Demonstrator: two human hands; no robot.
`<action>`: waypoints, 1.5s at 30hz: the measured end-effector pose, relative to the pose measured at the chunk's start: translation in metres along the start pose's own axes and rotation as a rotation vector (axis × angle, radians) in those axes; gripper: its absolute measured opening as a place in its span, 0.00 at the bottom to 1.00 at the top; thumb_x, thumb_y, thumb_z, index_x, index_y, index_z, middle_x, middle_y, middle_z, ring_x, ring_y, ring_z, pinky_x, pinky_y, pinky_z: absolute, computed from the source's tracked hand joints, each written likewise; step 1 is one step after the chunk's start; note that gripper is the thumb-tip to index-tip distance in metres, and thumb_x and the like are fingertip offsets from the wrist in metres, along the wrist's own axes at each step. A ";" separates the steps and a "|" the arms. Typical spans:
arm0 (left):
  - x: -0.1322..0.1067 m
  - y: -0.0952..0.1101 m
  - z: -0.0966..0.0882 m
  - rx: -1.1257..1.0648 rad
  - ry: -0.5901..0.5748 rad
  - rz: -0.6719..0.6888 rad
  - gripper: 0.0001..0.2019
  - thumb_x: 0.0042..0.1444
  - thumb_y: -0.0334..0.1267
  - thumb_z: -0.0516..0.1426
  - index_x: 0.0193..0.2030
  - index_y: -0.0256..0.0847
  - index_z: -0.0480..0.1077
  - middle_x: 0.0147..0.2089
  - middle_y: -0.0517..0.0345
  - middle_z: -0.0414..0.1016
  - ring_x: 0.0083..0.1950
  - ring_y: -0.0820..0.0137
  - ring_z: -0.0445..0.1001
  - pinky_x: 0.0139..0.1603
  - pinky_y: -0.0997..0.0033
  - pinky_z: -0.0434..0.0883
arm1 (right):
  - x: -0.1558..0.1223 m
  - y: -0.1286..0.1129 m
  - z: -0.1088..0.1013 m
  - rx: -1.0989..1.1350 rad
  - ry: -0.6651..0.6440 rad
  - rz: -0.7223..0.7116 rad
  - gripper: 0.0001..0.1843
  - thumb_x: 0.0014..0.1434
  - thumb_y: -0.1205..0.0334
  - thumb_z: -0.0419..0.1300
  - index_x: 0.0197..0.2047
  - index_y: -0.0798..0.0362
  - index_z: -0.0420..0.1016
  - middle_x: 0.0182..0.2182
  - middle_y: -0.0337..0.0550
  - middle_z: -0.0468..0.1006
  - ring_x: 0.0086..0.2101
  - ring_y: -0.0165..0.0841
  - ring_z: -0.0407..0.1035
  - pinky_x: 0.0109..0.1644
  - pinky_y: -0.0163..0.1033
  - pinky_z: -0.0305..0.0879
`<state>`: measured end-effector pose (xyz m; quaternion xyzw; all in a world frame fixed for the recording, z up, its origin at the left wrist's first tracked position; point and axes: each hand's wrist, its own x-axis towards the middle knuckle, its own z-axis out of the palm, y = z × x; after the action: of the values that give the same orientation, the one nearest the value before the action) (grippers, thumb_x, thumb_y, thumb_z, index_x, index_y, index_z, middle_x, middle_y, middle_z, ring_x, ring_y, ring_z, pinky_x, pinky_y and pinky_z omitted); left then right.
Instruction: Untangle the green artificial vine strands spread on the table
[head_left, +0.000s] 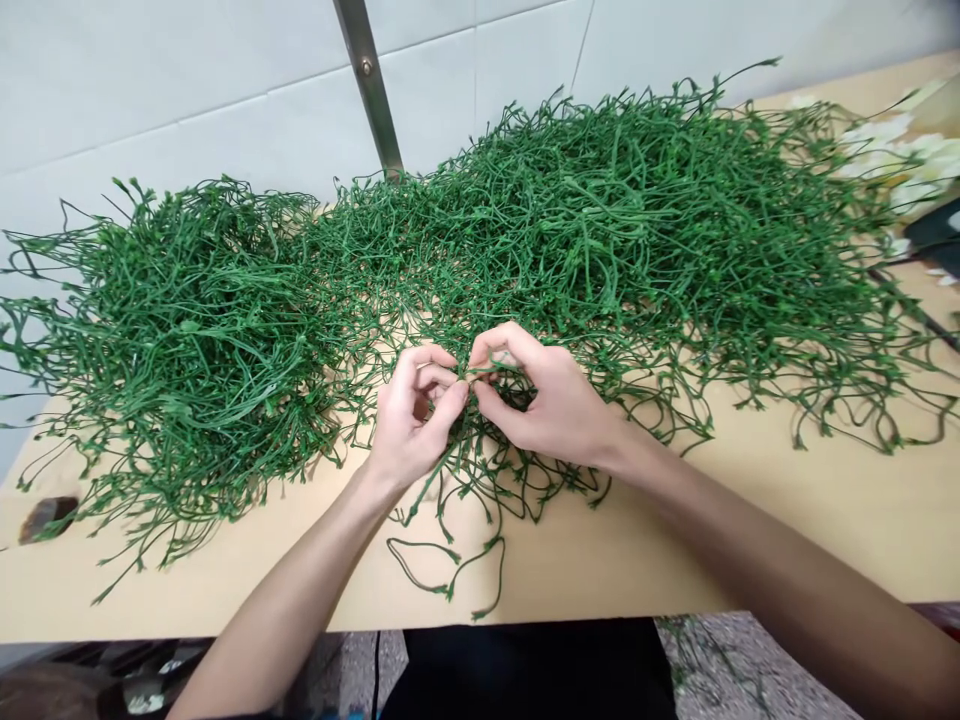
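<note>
My left hand [420, 412] and my right hand [534, 395] meet fingertip to fingertip over the middle of the table. Both are closed in a pinch on a thin green plastic stem [495, 370], part of which hangs down below my left hand. Under and behind my fingers spread many loose green stems with small forked tips. A large tangled heap of them [600, 220] rises behind my right hand, and another heap [202, 330] lies to the left. A few single stems [450, 575] lie nearer the front edge.
The pale wooden table [750, 540] backs onto a white tiled wall [187, 80] with a metal upright [371, 85]. White artificial flowers [922, 165] and a dark object [937, 238] are at the far right. A dark hole [49, 520] shows at the left.
</note>
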<state>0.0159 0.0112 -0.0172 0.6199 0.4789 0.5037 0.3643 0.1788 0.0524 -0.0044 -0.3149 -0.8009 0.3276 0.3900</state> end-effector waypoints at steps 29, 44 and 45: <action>0.008 0.002 -0.007 0.389 -0.127 0.125 0.18 0.66 0.44 0.50 0.25 0.41 0.62 0.21 0.65 0.58 0.23 0.75 0.58 0.26 0.73 0.59 | -0.006 -0.004 0.005 0.075 -0.028 0.059 0.28 0.55 0.70 0.59 0.58 0.47 0.59 0.26 0.35 0.70 0.31 0.32 0.71 0.30 0.36 0.66; 0.006 0.003 -0.001 0.314 -0.153 0.127 0.14 0.65 0.39 0.51 0.27 0.40 0.63 0.23 0.65 0.64 0.24 0.76 0.61 0.26 0.76 0.61 | -0.008 -0.013 0.013 0.050 0.072 0.125 0.19 0.50 0.72 0.55 0.45 0.49 0.65 0.24 0.34 0.67 0.28 0.30 0.70 0.26 0.34 0.60; 0.006 0.003 -0.001 0.304 -0.150 0.116 0.14 0.65 0.39 0.51 0.27 0.40 0.63 0.23 0.65 0.64 0.24 0.76 0.61 0.26 0.76 0.60 | -0.008 -0.013 0.013 0.048 0.066 0.117 0.18 0.50 0.72 0.55 0.46 0.49 0.65 0.25 0.34 0.68 0.28 0.30 0.70 0.27 0.34 0.61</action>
<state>0.0157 0.0161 -0.0129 0.7302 0.4846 0.3980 0.2712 0.1689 0.0350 -0.0042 -0.3624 -0.7597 0.3582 0.4040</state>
